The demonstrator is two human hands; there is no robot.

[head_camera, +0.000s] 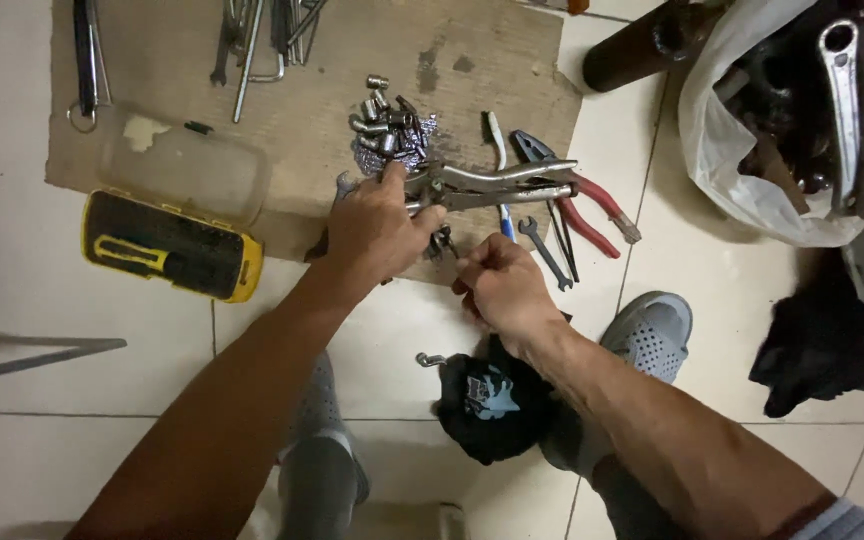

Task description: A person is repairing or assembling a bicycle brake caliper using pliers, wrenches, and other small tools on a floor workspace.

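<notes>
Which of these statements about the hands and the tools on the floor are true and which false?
1. The left hand rests on silver metal locking pliers. True.
2. The yellow and black screwdriver case is shut. False: it lies open, its clear lid folded back.
3. The red-handled pliers lie right of the locking pliers. True.
4. The pile of small silver sockets sits in the white plastic bag. False: it lies on the brown cardboard sheet.
5. The right hand grips a hammer. False: no hammer shows in it.

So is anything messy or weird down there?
Yes. The tools lie on cardboard on the floor, not a bench. Small sockets sit in a loose heap, and dark stains mark the cardboard.
</notes>
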